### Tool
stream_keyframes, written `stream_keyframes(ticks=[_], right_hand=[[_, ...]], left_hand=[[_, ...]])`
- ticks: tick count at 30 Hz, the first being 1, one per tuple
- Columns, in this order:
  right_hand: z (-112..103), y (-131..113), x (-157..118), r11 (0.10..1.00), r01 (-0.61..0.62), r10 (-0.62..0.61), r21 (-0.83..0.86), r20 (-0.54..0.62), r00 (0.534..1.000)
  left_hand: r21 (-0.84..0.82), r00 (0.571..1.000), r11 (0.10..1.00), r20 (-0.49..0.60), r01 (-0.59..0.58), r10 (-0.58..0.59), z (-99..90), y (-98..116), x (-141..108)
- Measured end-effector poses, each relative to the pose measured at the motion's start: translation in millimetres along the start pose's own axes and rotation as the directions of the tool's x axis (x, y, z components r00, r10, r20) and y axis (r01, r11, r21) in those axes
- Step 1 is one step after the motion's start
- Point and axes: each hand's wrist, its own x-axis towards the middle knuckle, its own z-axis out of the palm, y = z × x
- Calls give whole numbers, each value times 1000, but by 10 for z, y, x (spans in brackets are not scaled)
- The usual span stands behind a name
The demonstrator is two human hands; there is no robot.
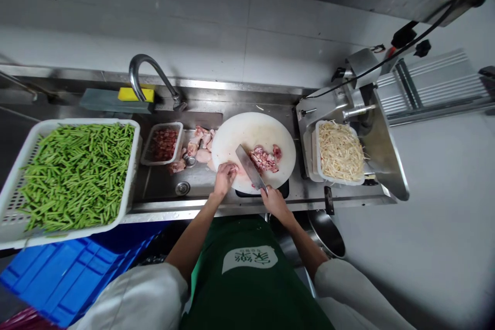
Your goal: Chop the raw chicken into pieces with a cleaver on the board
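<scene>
A round white cutting board [228, 134] carries chopped raw meat [265, 159] right of its middle. My right hand [274, 201] is closed round the handle of a cleaver [250, 167], whose blade lies slanted over the board, left of the chopped pieces. At the board's lower left edge is my left hand [226, 176], its fingers bent together over a small pale piece that looks like meat. Larger raw meat pieces [203, 155] lie in the sink just left of the board.
A basket of cut green beans [131, 175] stands at the left, beside a small basket of diced meat [178, 139]. A faucet [157, 69] arches behind. Right of the board are a tub of bean sprouts [340, 152] and a metal machine [390, 149]. Below sits a blue crate [69, 278].
</scene>
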Motion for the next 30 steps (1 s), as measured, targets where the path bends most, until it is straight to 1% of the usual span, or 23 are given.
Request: stream_keyframes(ticks=[2, 3, 4, 6, 8, 9, 10, 11, 12, 14, 16, 18, 19, 21, 24, 26, 27, 28, 30], right_hand=[[-126, -123, -39, 1000, 15, -15, -28, -22, 1000], [-216, -213, -60, 999, 28, -30, -33, -49, 998], [-318, -317, -80, 998, 48, -50, -30, -92, 995], [-515, -543, -94, 994, 109, -106, -1, -215, 971], [-623, -752, -56, 983, 179, -156, 37, -337, 928], [-621, -835, -15, 977, 205, -170, 53, -376, 911], [-580, -898, 41, 974, 216, -175, 63, -390, 904], [-505, -939, 108, 975, 210, -170, 70, -368, 914], [-405, -960, 183, 980, 184, -154, 72, -310, 938], [-190, -957, 337, 991, 117, -106, 62, -154, 982], [-23, -922, 462, 996, 69, -67, 52, -45, 997], [62, -876, 517, 996, 67, -66, 59, -29, 997], [82, -846, 510, 995, 78, -76, 61, -31, 997], [103, -752, 428, 993, 103, -101, 59, -31, 994], [119, -517, 190, 993, 112, -112, 40, -8, 994], [88, -352, 21, 995, 96, -97, 18, 30, 995], [50, -295, -51, 996, 91, -90, -3, 47, 995], [-5, -267, -110, 995, 90, -89, -30, 52, 995], [-140, -316, -183, 992, 103, -102, -80, 8, 995]], left_hand=[[34, 997, 999, -80, 1, 2, -66, -4, -32], [46, 989, 999, -149, 15, -8, -123, -19, -71], [56, 972, 998, -232, 37, -23, -190, -39, -119], [70, 920, 993, -388, 91, -57, -336, -88, -227], [80, 875, 988, -478, 134, -80, -457, -129, -320], [83, 863, 986, -498, 143, -83, -495, -141, -353], [85, 861, 986, -502, 144, -82, -514, -145, -375], [84, 866, 987, -495, 136, -77, -512, -141, -385], [79, 876, 990, -479, 117, -65, -490, -131, -381], [62, 915, 996, -402, 64, -34, -390, -104, -339], [45, 963, 999, -269, 3, 9, -250, -86, -268], [36, 991, 999, -128, -39, 43, -112, -88, -199], [37, 995, 998, -84, -44, 47, -57, -94, -173], [48, 998, 998, -61, -28, 31, 11, -108, -143], [47, 993, 999, -113, -15, 20, -8, -109, -139], [32, 974, 999, -225, 3, 4, -96, -98, -160], [26, 953, 999, -303, 28, -18, -156, -92, -176], [23, 920, 998, -388, 64, -50, -223, -88, -197], [26, 847, 989, -520, 144, -110, -363, -88, -246]])
